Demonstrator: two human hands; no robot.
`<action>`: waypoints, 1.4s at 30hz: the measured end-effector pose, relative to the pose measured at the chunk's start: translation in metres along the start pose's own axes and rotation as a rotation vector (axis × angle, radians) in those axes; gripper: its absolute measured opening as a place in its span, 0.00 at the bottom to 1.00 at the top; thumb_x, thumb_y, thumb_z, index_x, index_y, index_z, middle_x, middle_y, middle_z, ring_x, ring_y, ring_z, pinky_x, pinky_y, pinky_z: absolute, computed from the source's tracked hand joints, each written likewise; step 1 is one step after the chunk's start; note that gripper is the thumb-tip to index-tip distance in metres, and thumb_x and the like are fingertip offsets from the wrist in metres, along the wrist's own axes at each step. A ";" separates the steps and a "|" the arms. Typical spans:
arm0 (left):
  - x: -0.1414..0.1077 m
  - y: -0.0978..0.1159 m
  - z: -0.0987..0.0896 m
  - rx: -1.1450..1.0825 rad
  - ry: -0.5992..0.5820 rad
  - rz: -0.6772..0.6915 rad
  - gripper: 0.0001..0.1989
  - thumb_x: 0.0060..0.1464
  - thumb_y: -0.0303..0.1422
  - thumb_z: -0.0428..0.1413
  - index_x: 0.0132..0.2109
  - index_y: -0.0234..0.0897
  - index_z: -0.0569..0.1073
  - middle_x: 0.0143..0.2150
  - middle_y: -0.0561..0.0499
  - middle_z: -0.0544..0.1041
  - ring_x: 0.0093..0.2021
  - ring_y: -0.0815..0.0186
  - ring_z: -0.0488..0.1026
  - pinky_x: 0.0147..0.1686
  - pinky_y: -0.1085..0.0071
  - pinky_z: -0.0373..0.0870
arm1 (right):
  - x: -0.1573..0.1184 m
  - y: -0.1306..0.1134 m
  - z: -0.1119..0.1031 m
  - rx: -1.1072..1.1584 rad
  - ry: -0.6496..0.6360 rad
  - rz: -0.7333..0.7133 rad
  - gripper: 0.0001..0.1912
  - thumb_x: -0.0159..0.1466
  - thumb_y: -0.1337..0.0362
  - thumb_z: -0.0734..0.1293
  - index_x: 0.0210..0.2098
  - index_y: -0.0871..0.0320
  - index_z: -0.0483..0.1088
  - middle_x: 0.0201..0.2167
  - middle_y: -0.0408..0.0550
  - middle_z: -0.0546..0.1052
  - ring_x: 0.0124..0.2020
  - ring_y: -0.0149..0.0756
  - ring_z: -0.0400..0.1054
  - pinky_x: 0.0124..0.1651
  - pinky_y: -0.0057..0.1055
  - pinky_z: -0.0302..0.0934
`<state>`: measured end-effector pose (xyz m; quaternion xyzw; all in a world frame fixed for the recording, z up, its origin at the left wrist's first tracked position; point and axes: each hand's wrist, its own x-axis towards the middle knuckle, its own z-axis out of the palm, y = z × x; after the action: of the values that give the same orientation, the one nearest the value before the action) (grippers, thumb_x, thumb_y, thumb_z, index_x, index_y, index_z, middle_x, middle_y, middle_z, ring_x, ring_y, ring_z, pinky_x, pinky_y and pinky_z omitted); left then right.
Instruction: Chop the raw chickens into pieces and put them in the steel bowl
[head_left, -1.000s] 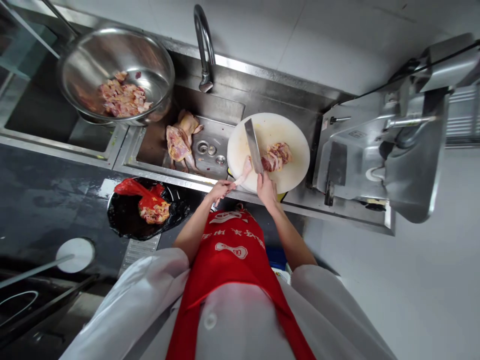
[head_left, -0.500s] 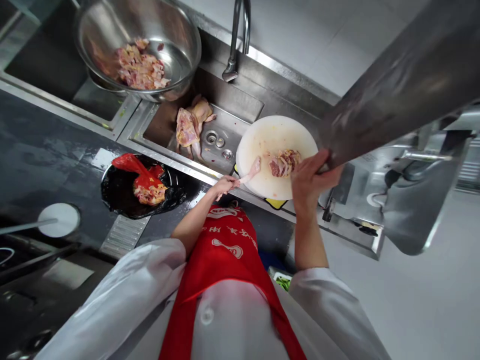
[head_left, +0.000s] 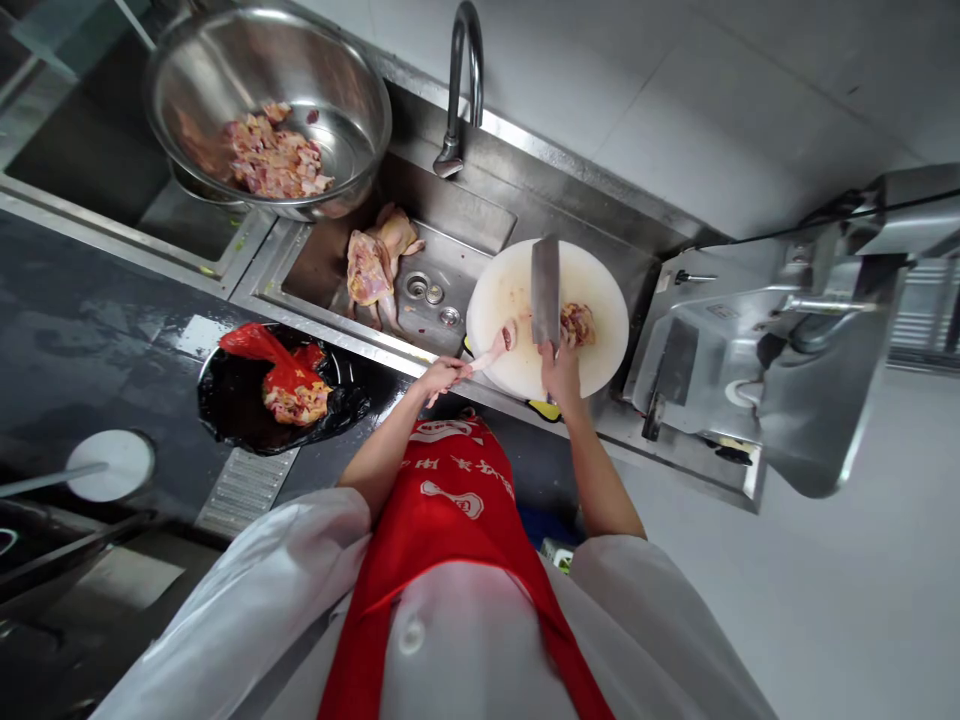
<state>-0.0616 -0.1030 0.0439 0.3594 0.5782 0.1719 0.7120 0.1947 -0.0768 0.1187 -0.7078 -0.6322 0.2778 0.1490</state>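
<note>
My left hand is closed around the thin end of a chicken leg. The leg's cut, meaty end rests over the near-left part of a round white cutting board. In my right hand is the handle of a cleaver, its broad blade low over the middle of the board, pointing away from me. Whether the edge touches the board I cannot tell. Chopped chicken pieces lie just right of the blade, which partly hides them. Raw chicken lies in the sink left of the board.
A large steel bowl with chopped meat stands at the back left, near a faucet. Below the counter's front edge is a black-lined bin with a red bag and scraps. A metal slicing machine stands right of the board.
The cleaver has come down from high at the right to over the board, and my right hand has moved left with it. My left hand keeps hold of the chicken leg.
</note>
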 end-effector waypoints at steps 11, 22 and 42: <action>0.002 -0.003 0.000 0.005 -0.018 0.008 0.17 0.55 0.44 0.60 0.37 0.31 0.77 0.17 0.59 0.57 0.14 0.79 0.48 0.15 0.78 0.44 | -0.013 -0.056 -0.008 -0.106 0.277 -0.085 0.27 0.73 0.54 0.49 0.60 0.67 0.63 0.49 0.67 0.75 0.54 0.51 0.70 0.55 0.44 0.63; 0.000 0.004 -0.008 0.138 0.007 0.012 0.17 0.56 0.43 0.57 0.38 0.31 0.78 0.18 0.58 0.57 0.15 0.77 0.50 0.15 0.78 0.48 | -0.059 0.019 0.033 -0.076 -0.259 0.219 0.21 0.71 0.55 0.53 0.49 0.62 0.70 0.26 0.51 0.76 0.25 0.39 0.71 0.34 0.30 0.62; -0.054 0.113 0.043 1.129 0.456 0.364 0.13 0.61 0.34 0.53 0.51 0.36 0.73 0.37 0.41 0.78 0.39 0.54 0.77 0.39 0.66 0.68 | -0.036 -0.001 -0.040 -0.065 -0.041 0.085 0.23 0.73 0.55 0.52 0.56 0.61 0.69 0.37 0.58 0.79 0.39 0.47 0.74 0.44 0.38 0.62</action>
<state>-0.0164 -0.0750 0.1649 0.7264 0.6464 0.0312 0.2313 0.2156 -0.1065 0.1591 -0.7326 -0.6132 0.2777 0.1009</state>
